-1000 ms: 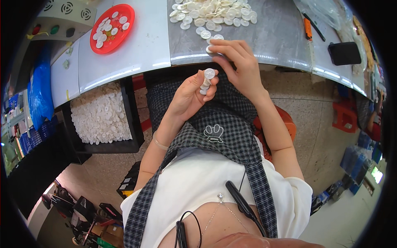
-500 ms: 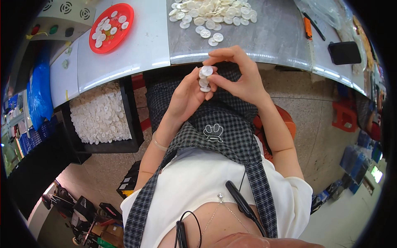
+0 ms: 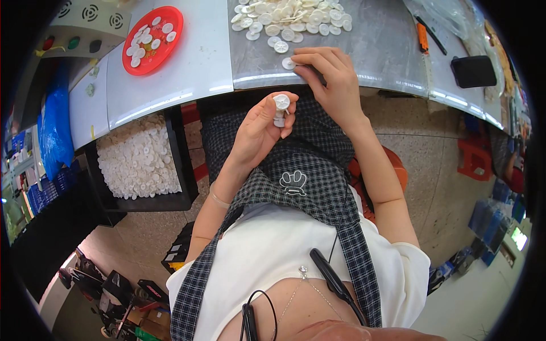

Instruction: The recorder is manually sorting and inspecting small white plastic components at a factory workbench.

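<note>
My left hand point(image 3: 257, 133) is closed around several small white plastic discs with spoked, wheel-like faces. The top white disc point(image 3: 281, 102) shows face up between thumb and fingers; the ones beneath are partly hidden. Over the table's near edge, my right hand point(image 3: 335, 79) has its thumb and fingertips closed on the rim of another white plastic disc point(image 3: 288, 63), which lies at the tabletop. Just beyond it sits a loose spoked disc point(image 3: 281, 47). Farther back spreads a pile of the same white discs point(image 3: 296, 18).
A red plate point(image 3: 149, 63) with several discs stands on the table at left. Below it, a black bin point(image 3: 186, 170) holds many white pieces. Toward the right lie an orange cutter point(image 3: 422, 37), a black phone point(image 3: 474, 72) and clear plastic film point(image 3: 449, 20).
My right hand has moved away from my left hand, up to the tabletop, and now grips a loose disc there. My left hand stays nearly in place with its discs.
</note>
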Demonstrator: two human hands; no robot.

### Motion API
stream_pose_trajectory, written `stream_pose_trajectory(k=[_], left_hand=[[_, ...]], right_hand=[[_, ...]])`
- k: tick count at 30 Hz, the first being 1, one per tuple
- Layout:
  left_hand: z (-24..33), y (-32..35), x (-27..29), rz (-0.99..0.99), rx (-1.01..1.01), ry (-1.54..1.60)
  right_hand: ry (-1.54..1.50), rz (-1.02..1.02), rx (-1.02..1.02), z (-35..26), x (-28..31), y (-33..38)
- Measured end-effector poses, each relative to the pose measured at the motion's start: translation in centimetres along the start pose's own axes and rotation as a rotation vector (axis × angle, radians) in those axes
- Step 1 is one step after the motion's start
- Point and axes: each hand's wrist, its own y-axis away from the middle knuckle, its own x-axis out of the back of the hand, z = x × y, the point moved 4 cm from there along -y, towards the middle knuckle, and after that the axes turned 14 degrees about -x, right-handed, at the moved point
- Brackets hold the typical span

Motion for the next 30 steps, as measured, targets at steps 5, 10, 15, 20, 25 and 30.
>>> stream_pose_trajectory(k=[5, 10, 15, 20, 25, 30], left_hand=[[-0.2, 0.0, 0.2, -0.009, 0.001, 0.051], [-0.3, 0.1, 0.5, -0.006, 0.015, 0.121], [0.2, 0.0, -0.2, 0.011, 0.004, 0.050], [0.5, 0.0, -0.4, 0.025, 0.037, 0.068], [0.3, 0.0, 0.1, -0.007, 0.023, 0.083], [0.3, 0.1, 0.1, -0.028, 0.002, 0.063]], right_hand=[[-0.074, 0.000, -0.028, 0.3, 0.0, 0.0], [-0.241, -0.082, -0.177, 0.2, 0.8, -0.1], [-0.553, -0.363, -0.340, -0.3, 0.9, 0.6], [-0.751, -0.474, -0.251, -2.1, 0.8, 1.1], [-0.722, -0.487, -0.183, -2.5, 0.8, 0.9], [-0.171, -0.179, 0.028, -1.2, 0.1, 0.0]])
